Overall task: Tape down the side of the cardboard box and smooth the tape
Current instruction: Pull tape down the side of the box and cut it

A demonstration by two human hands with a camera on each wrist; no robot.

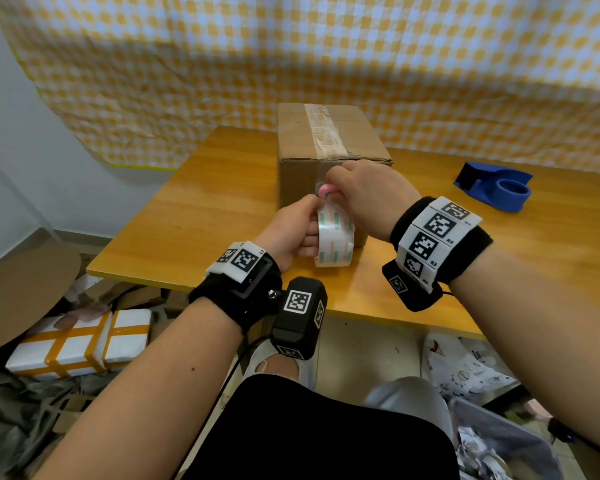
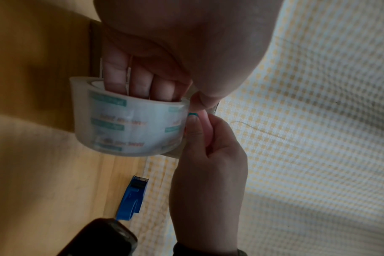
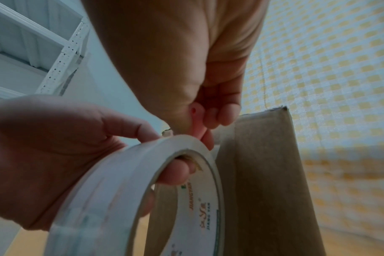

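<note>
A brown cardboard box [image 1: 300,147] stands on the wooden table [image 1: 205,220], with a clear tape strip [image 1: 323,129] along its top. My left hand [image 1: 310,230] grips a roll of clear packing tape [image 1: 335,240] in front of the box's near side, fingers through the core and thumb on the rim. My right hand [image 1: 333,188] pinches a small pink tool [image 1: 324,191] at the top of the roll, close to the box face. The left wrist view shows the roll [image 2: 129,124] and the tool [image 2: 208,126]. The right wrist view shows the roll [image 3: 112,190] beside the box [image 3: 263,173].
A blue tape dispenser [image 1: 496,185] lies on the table to the right. A yellow checked cloth [image 1: 291,64] hangs behind the box. On the floor at left are a white parcel with orange tape [image 1: 80,344] and cardboard scraps; bags lie at lower right.
</note>
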